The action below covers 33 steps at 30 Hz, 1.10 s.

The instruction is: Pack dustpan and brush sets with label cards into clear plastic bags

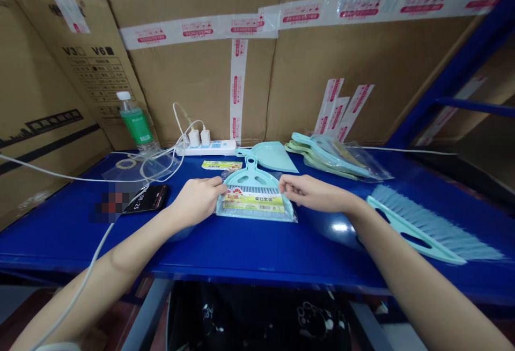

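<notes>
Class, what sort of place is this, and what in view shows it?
Probably a makeshift workspace in a storeroom or workshop: tall taped cardboard stands behind a blue table, which holds a bagged dustpan-and-brush set and a power strip.

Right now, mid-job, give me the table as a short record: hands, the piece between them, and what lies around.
Left hand: fingers at left edge of packaged dustpan set
Right hand: curled at its right edge; grip unclear
Set: light blue, clear wrap, handle pointing away
Right: loose brush
Behind: loose dustpan
Left: phone, bottle
</notes>
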Motion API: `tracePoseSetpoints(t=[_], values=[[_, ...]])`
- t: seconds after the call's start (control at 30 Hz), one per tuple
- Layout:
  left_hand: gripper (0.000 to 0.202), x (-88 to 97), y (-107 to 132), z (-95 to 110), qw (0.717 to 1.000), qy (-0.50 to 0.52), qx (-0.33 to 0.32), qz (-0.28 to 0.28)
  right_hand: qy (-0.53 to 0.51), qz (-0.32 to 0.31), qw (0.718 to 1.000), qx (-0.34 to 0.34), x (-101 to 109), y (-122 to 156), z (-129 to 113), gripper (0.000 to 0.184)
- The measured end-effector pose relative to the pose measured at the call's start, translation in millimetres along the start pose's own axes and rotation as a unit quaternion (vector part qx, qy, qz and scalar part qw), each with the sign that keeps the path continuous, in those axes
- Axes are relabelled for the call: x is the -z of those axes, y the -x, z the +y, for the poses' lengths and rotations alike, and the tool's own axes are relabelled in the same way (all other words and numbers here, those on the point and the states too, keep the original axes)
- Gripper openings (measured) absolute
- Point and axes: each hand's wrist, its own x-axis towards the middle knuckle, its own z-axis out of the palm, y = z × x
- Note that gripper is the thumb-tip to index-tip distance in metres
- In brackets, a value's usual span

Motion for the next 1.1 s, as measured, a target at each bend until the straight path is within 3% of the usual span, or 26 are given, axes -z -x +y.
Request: tracePoseSetpoints(t=[0.17, 0.27, 0.5, 0.7, 0.87, 1.1], values=[[0.026, 1.3, -0.1, 0.3, 0.999, -0.002, 0.027, -0.018, 0.027, 0.072, 0.994, -0.073, -1.3, -2.6, 3.3, 0.008], [0.023, 0.1, -0.6, 0.8, 0.999, -0.002, 0.04, -0.031, 0.016, 0.076, 0.992, -0.1, -3.5, -4.0, 4.3, 0.018], [0.027, 0.0, -1.8, 3.9, 0.996, 0.008, 0.04, -0.074, -0.029, 0.035, 0.995, -0.087, -6.9, -5.1, -0.1, 0.038], [0.026, 0.7, -1.1, 4.0, 0.996, 0.008, 0.025, -0.083, -0.089, 0.074, 0.991, -0.064, -7.9, -6.9, 7.2, 0.045], [0.021, 1.0, 2.1, 7.7, 0.998, 0.027, -0.021, -0.056, -0.18, 0.118, 0.972, -0.098, -7.1, -8.0, 9.8, 0.046], [0.018, -2.3, 4.7, 8.7, 0.99, 0.09, -0.101, -0.033, -0.359, 0.087, 0.922, -0.117, -5.9, -10.7, 7.4, 0.041]])
